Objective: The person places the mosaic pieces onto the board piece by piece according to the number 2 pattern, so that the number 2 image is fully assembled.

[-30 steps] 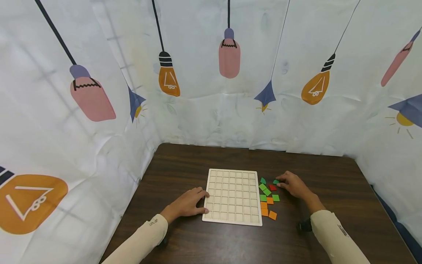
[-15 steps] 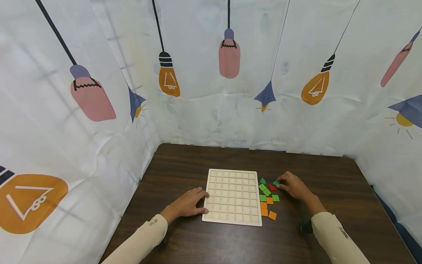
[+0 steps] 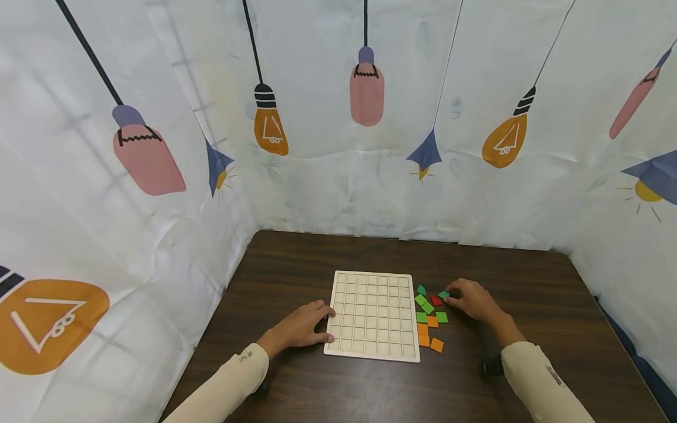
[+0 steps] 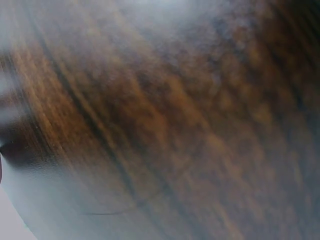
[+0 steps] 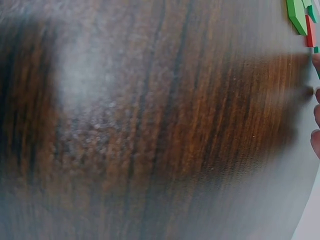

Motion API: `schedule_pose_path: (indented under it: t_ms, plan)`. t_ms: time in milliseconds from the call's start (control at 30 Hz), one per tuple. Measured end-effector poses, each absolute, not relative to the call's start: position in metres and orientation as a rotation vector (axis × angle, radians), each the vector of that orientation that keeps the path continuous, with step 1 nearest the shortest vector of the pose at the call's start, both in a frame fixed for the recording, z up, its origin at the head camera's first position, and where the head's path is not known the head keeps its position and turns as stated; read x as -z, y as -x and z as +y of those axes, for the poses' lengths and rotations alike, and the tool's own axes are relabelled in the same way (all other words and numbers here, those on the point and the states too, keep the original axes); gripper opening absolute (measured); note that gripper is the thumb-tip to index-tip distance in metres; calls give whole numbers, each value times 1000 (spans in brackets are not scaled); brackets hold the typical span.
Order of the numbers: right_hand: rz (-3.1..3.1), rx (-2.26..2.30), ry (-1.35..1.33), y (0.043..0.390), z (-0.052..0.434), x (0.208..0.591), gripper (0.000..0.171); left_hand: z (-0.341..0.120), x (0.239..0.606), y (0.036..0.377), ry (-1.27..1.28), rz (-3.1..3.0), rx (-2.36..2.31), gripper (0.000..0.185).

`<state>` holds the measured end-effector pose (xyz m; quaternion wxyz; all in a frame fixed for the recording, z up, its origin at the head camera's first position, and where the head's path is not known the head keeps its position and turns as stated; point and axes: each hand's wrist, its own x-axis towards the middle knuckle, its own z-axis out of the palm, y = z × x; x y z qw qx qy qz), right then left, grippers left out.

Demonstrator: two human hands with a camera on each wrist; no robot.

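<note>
A pale wooden grid board (image 3: 372,316) lies flat on the table, its square cells bare. My left hand (image 3: 300,325) rests at the board's left edge, fingertips and thumb touching the rim with a gap between them. On the right side, my right hand (image 3: 472,298) pinches a small dark green tile (image 3: 443,294) between thumb and fingers, just above the loose pieces. Close by lie a red tile (image 3: 436,301), another dark green piece (image 3: 421,289) with a curved side, light green tiles (image 3: 428,307) and orange tiles (image 3: 424,340). In the right wrist view only fingertips (image 5: 316,112) show at the edge.
The dark wood-grain table (image 3: 317,252) carries the board and tiles. A white curtain (image 3: 328,188) printed with lamps hangs around its far and left sides. The left wrist view shows mostly blurred tabletop (image 4: 165,125).
My right hand has shifted slightly toward me, and the dark green tile has moved a little nearer and turned with it. The left hand and board stay in place.
</note>
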<state>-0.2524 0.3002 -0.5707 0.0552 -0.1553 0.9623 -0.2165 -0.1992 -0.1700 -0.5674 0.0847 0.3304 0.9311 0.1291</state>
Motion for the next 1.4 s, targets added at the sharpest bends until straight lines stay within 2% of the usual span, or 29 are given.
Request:
schedule_pose_path:
  t_ms: [267,500,1033,1400]
  plan:
    - [2945,659,458,249,299,570,27,-171,568,200,-975,2773,-389,59]
    - [2949,631,512,250,297,570,34,-172,568,200,-972,2778,-384,58]
    - [3045,659,514,246,293,570,28,-172,569,200,-988,2790,-402,57]
    - [3118,785,587,243,273,565,28,-171,569,202,-995,2779,-397,58]
